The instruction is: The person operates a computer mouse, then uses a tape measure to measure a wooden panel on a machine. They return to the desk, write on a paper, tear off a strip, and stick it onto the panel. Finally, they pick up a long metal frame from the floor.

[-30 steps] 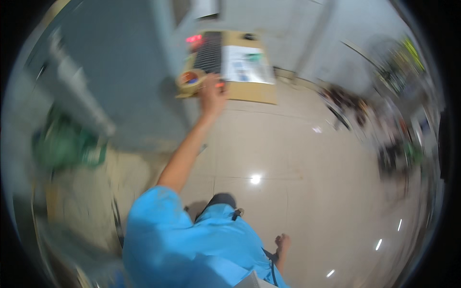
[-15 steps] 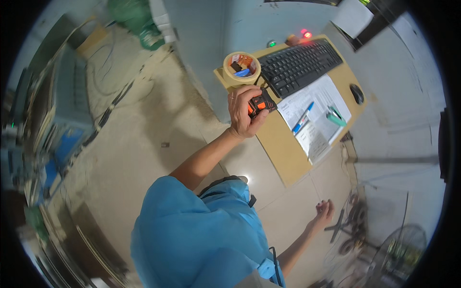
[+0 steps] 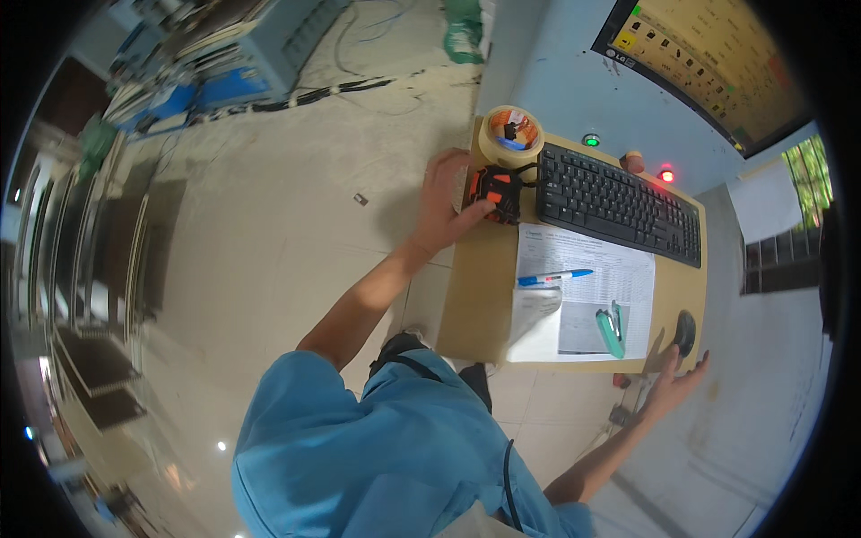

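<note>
A black and orange tape measure (image 3: 496,194) lies on the left end of the beige desk (image 3: 473,296), just below a roll of tape. Against its left side is my left hand (image 3: 441,204), open, the thumb stretched out to the tape measure's near edge and the fingers slightly blurred. Near the desk's right corner, my right hand (image 3: 674,387) is open with nothing in it, fingers apart. The closest thing to it is a black mouse (image 3: 685,333).
The tape roll (image 3: 511,134) has small items inside its ring. A black keyboard (image 3: 619,204) lies along the back. Printed sheets (image 3: 587,242) carry a blue pen (image 3: 556,277) and a green stapler-like tool (image 3: 611,332). A monitor (image 3: 708,72) hangs beyond.
The view has turned, bringing the monitor into sight. My left hand has loosened from the tape measure, which now rests on the desk. My right hand has risen toward the mouse.
</note>
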